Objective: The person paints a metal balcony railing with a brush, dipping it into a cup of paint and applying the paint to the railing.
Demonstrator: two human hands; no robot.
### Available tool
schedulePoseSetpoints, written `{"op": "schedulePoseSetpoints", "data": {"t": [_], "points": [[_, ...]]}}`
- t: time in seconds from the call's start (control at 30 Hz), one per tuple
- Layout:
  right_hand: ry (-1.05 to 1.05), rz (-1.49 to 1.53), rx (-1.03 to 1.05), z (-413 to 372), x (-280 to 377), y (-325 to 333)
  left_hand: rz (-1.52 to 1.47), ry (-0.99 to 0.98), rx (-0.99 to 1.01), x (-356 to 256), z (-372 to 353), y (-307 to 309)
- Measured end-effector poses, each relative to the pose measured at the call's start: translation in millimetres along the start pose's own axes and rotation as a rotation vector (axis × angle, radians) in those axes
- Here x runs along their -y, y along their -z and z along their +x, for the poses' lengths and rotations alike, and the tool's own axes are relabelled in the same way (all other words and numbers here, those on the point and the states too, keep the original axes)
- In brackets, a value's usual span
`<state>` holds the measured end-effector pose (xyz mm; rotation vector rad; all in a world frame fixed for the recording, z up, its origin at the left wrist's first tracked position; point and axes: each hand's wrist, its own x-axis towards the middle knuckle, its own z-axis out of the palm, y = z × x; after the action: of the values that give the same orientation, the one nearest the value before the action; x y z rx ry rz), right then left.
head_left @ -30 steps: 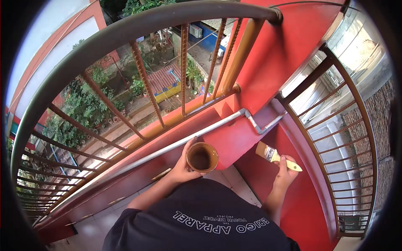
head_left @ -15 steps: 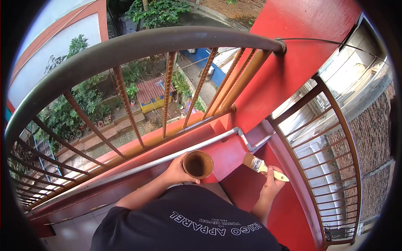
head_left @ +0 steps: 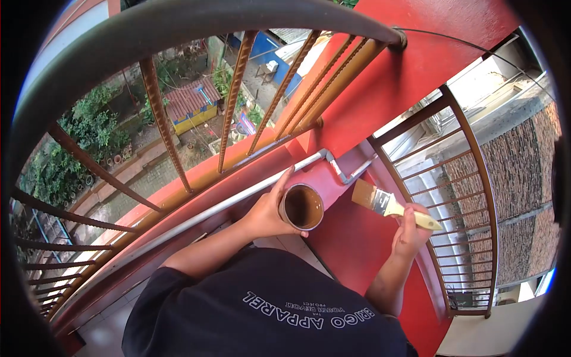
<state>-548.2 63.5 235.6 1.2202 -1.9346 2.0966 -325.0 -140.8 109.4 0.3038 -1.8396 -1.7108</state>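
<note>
Left hand (head_left: 264,211) wraps around a cup (head_left: 302,207) of brown paint, held near the grey pipe (head_left: 238,196) along the red wall (head_left: 357,256). Right hand (head_left: 409,232) grips a brush (head_left: 386,204), bristles brown, just beside the cup. Railing bars (head_left: 157,101) look mostly rusty, so painting seems barely begun.

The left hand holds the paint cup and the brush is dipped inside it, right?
No. The head view shows the brush outside the paint cup, held beside it in the right hand. The left hand does hold the cup.
</note>
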Motion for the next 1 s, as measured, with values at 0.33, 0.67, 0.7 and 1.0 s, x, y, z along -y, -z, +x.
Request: {"op": "schedulePoseSetpoints", "data": {"t": [0.33,0.67,0.7,1.0], "points": [[0.183,-0.296,0.596,20.4,61.7,-103.7,0.245,-0.069,-0.138,-10.6,-2.2,-10.1],[0.088,-0.271,0.745,-1.1,38.8,-149.0,0.343,0.035,-0.219,-14.6,-18.8,-3.5],[0.121,-0.272,0.728,6.4,38.3,-141.3,0.343,0.055,-0.207,-12.0,-19.5,-1.2],[0.022,-0.293,0.648,24.4,42.2,-114.0,0.386,0.063,-0.244,-17.2,-15.4,-2.5]]}}
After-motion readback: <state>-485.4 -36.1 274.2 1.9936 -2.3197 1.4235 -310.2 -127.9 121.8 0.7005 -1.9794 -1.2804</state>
